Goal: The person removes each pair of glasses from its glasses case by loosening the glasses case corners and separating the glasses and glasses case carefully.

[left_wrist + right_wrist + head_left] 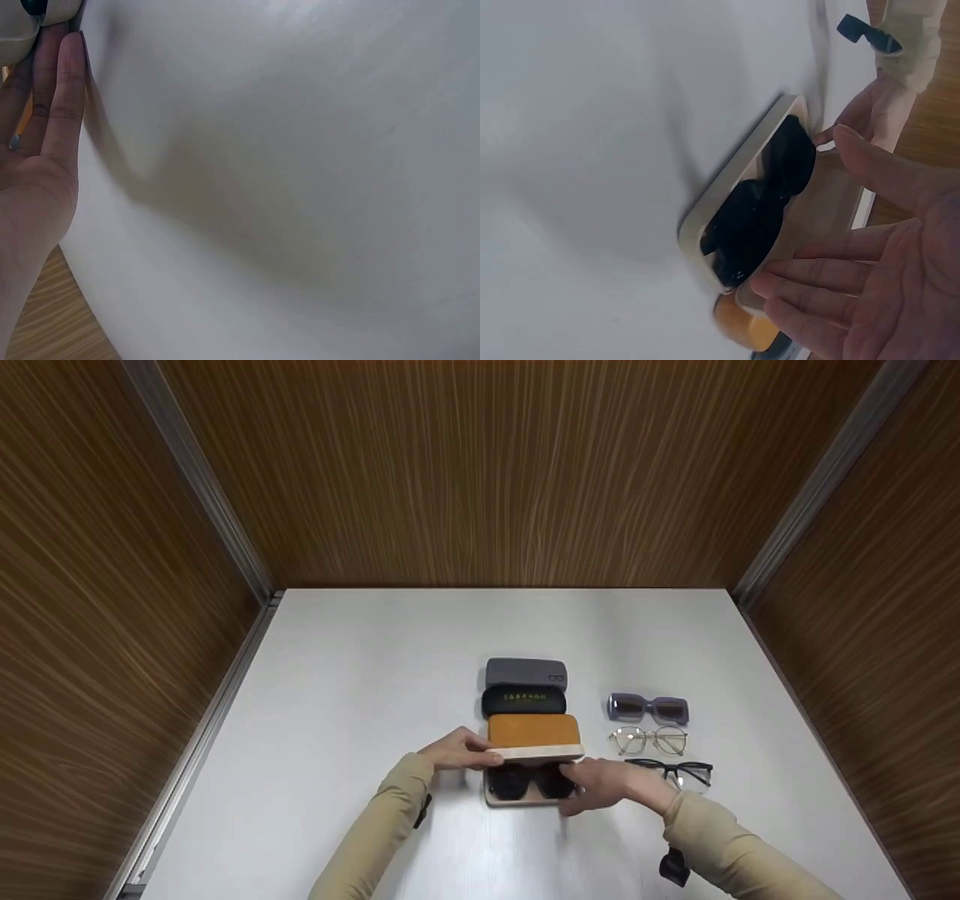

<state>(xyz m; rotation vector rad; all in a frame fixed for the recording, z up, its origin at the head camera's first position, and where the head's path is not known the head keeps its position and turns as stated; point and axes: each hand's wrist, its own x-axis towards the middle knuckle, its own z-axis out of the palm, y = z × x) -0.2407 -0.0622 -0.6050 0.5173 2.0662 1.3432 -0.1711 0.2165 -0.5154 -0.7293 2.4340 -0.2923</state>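
A cream glasses case [525, 803] lies with its lid [536, 752] raised, in the middle of the white table. Black sunglasses [761, 202] sit inside its lower half, lenses toward the front. My left hand [461, 750] holds the lid at its left end, thumb at the front edge; in the left wrist view its fingers [66, 97] stretch along the cream shell. My right hand [600, 784] is at the case's right end, its fingertips close to the sunglasses. The right wrist view shows that palm with fingers and thumb spread and nothing gripped.
Behind the lid stand an orange case [534, 729], a black case [523, 701] and a grey case [526, 671] in a column. To the right lie purple sunglasses [647, 708], thin-framed glasses [649, 740] and black-framed glasses [679, 771], partly behind my right hand. Wooden panels [495, 472] enclose the table.
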